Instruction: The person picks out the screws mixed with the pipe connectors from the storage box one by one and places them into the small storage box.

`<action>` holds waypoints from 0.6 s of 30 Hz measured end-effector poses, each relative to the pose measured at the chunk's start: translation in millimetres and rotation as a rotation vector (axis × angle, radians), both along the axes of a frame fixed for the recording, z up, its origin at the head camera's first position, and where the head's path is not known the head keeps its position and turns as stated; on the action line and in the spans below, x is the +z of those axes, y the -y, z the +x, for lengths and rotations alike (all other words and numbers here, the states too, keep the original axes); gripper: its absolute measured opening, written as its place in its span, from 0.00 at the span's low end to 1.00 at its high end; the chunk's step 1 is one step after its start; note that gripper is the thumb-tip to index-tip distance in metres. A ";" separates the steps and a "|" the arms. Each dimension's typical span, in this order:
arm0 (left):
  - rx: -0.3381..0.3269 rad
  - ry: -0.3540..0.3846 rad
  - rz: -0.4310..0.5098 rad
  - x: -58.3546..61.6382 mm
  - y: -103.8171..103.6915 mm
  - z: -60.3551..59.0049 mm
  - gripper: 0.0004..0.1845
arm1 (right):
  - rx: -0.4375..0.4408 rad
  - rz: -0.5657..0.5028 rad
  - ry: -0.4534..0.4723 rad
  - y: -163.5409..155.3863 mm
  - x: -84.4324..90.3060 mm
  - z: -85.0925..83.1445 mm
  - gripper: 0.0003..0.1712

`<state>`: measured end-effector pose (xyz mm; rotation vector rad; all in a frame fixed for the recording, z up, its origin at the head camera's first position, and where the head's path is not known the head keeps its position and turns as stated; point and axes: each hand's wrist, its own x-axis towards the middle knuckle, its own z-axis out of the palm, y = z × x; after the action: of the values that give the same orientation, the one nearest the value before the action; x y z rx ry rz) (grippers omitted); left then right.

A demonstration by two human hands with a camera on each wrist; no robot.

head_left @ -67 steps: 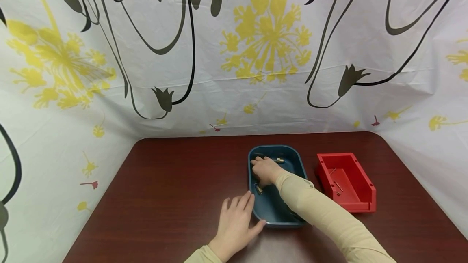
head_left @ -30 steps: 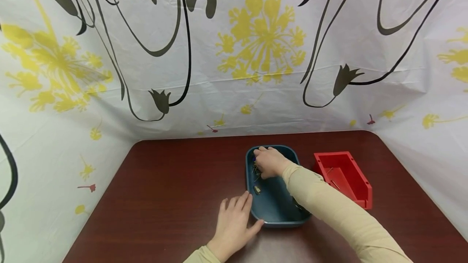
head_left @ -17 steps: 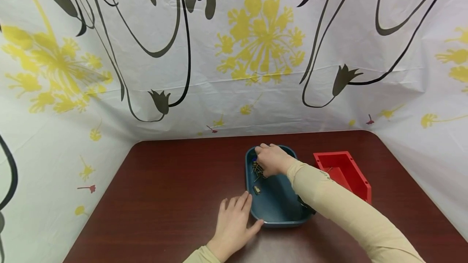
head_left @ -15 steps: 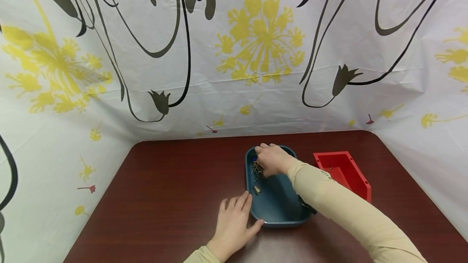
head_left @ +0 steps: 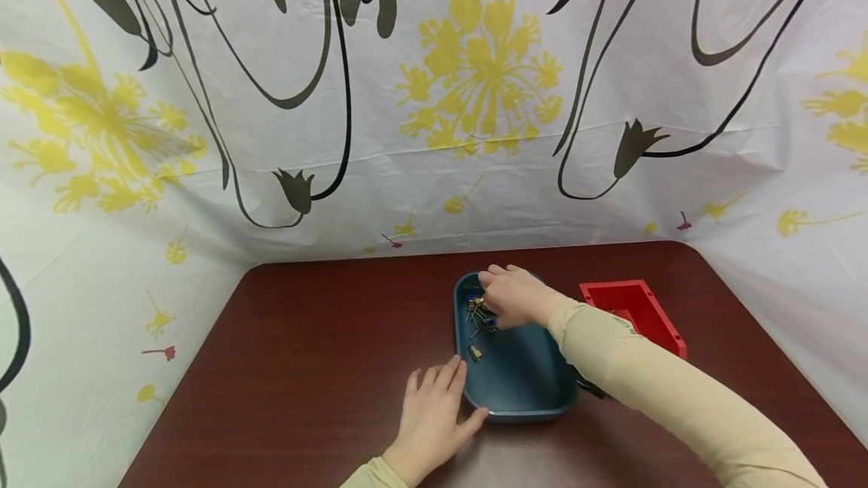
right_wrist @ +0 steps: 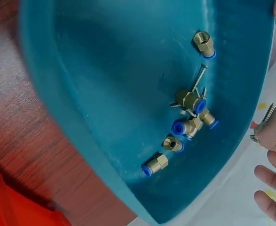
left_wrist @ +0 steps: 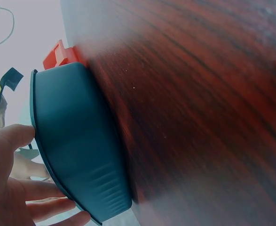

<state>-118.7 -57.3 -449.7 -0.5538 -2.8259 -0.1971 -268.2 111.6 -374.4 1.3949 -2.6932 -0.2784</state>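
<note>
Backdrop [head_left: 434, 96] of white sheeting with yellow dandelion and black tulip prints, no readable writing on it. Dark red wood-grain table [head_left: 305, 337] below. On it a blue oval tray [head_left: 522, 379], near centre, with a red bin [head_left: 634, 315] just beside its right side; the right forearm in a beige sleeve [head_left: 651, 390] crosses in front of part of both. No brand or label legible on tray or bin; a small yellow tag on a black strap at the left-wrist view's edge is too small to read.

Left hand [head_left: 434, 416] lies flat on the table, fingers straight and relaxed, fingertips and thumb touching the tray's near-left outer wall; the left wrist view shows the thumb [left_wrist: 11, 136] against the tray rim. It grasps nothing.

Right hand [head_left: 515, 296] is over the tray's far end, fingers curled down. In the right wrist view its fingertips pinch a small silver screw [right_wrist: 262, 125] lifted above the tray rim.

On the tray floor at the far-left end: a loose cluster of brass push-fit fittings [right_wrist: 189, 120] with blue collars, some touching, one fitting [right_wrist: 204, 44] apart from them, and a couple of screws [right_wrist: 199, 77] lying among them. One more brass fitting [head_left: 476, 352] sits alone nearer the left hand.
</note>
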 end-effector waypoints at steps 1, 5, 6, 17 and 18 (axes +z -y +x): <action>0.000 -0.003 -0.001 -0.1 0.0 0.0 0.35 | 0.003 -0.008 0.003 -1.4 0.6 0.7 0.14; -0.003 -0.009 -0.002 -0.4 0.4 0.3 0.35 | 0.016 -0.017 0.004 -7.9 2.4 2.4 0.14; -0.003 -0.009 -0.002 -0.4 0.5 0.3 0.35 | 0.018 -0.017 0.003 -9.8 3.0 2.8 0.14; -0.001 0.000 -0.009 0.6 0.5 0.6 0.35 | 0.035 -0.055 -0.002 -30.0 12.0 5.1 0.19; -0.001 -0.003 -0.008 0.7 0.5 0.5 0.35 | 0.035 -0.060 0.005 -31.8 12.8 5.5 0.19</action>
<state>-118.2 -57.8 -449.0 -0.5573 -2.8242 -0.1853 -262.7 143.4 -361.6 1.4263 -2.6547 -0.1902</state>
